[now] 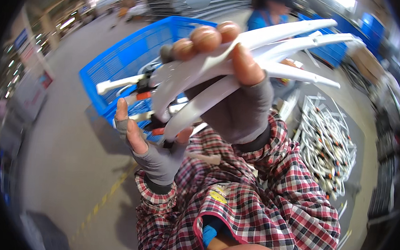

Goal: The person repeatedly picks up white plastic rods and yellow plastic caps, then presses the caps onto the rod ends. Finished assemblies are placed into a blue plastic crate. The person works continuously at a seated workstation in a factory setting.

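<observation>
Several glossy white curved plastic pieces [198,74], with long tapering ends, are bunched in my right hand [244,105]. Its gloved fingers wrap over them, thumb on the near side, and it holds them raised before me. Lower and to the left, my left hand [154,156] has its bare fingertips spread, in a grey fingerless glove. The bent lower ends of the pieces hang just over its palm; whether they touch it is hard to see. Behind them lies a blue plastic basket [117,51] holding white parts with black and orange ends, partly hidden by my hands.
On the right, a heap of white tubular parts [324,146] with orange and black tips lies on a dark mat. A person in blue [273,12] is at the back, near blue bins [326,52]. A yellow line [104,197] runs along the floor at left.
</observation>
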Motion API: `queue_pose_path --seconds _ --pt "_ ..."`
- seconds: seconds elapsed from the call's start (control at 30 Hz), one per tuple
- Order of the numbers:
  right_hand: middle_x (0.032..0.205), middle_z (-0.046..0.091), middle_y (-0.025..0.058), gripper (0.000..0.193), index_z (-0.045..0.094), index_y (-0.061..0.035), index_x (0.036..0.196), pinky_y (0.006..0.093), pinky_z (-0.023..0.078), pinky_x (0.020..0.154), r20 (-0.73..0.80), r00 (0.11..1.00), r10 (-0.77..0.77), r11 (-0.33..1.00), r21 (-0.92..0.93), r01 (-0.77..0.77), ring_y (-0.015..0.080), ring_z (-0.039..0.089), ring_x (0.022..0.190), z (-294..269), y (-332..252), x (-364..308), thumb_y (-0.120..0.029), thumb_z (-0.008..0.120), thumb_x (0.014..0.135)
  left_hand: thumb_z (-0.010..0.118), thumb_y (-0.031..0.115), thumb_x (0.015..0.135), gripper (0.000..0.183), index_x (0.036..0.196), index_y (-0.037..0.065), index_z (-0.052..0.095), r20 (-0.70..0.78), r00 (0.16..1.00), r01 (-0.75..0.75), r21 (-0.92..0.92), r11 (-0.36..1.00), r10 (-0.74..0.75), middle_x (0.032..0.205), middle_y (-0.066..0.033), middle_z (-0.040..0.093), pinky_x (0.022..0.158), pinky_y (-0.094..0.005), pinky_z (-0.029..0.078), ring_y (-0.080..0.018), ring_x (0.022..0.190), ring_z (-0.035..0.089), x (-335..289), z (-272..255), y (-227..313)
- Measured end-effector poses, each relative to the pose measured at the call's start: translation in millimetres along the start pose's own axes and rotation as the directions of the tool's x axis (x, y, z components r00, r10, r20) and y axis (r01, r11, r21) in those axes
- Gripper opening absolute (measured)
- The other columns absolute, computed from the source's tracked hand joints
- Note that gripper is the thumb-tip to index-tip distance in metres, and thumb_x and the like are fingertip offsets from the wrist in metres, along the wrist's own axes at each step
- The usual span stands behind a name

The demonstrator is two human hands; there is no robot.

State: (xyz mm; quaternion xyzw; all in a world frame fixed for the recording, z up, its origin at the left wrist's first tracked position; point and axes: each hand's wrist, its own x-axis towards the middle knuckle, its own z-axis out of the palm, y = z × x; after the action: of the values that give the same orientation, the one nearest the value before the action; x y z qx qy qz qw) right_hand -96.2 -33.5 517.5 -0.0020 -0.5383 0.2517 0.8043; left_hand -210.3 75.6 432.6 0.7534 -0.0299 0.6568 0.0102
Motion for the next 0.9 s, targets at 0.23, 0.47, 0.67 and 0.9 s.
queue_pose_path --seconds 0.23,0.47,0.67,0.9 --pt "0.117 0.061 0.0079 0.029 0.059 -0.0160 0.121 0.0471 0.053 0.101 0.087 0.893 0.442 0.777 0.460 -0.430 0.0282 0.057 0.120 17.2 77.7 -25.6 -0.022 0.071 0.095 0.076 0.027 0.092 0.077 0.149 -0.003 0.034 -0.240 0.939 0.333 0.465 0.820 -0.245 0.144 -0.0279 0.052 0.105 -0.0518 0.047 -0.0462 0.128 0.055 -33.5 -55.5 -3.2" --pt "0.127 0.061 0.0155 0.031 0.053 -0.0060 0.128 0.0473 0.048 0.111 -0.067 0.685 0.726 0.509 0.722 -0.469 0.0308 0.058 0.127 -8.6 175.8 -164.8 -0.005 0.063 0.099 0.066 0.007 0.090 0.063 0.147 -0.005 0.042 -0.002 0.626 0.770 0.160 0.618 -0.780 0.132 -0.0218 0.063 0.104 -0.0404 0.051 -0.0334 0.123 0.064 -129.8 -105.9 12.8" --pt "0.146 0.053 0.0186 0.048 0.046 -0.0036 0.142 0.0492 0.042 0.118 -0.057 0.589 0.806 0.399 0.786 -0.472 0.0367 0.049 0.139 -56.6 175.0 -226.9 -0.029 0.062 0.104 0.071 0.002 0.082 0.059 0.137 -0.004 0.050 0.434 0.511 0.741 0.214 0.636 -0.742 0.118 -0.0220 0.069 0.087 -0.0436 0.056 -0.0393 0.106 0.069 -153.4 -95.8 15.4" --pt "0.136 0.061 0.0167 0.069 0.052 0.0024 0.142 0.0513 0.042 0.115 -0.271 0.745 0.609 0.567 0.806 -0.170 0.0348 0.054 0.133 -147.6 128.2 -216.8 -0.051 0.061 0.099 0.076 0.009 0.078 0.061 0.134 0.000 0.054 0.635 0.531 0.437 0.362 0.823 -0.561 0.100 -0.0211 0.069 0.083 -0.0485 0.054 -0.0416 0.097 0.067 -137.9 -112.4 16.1"
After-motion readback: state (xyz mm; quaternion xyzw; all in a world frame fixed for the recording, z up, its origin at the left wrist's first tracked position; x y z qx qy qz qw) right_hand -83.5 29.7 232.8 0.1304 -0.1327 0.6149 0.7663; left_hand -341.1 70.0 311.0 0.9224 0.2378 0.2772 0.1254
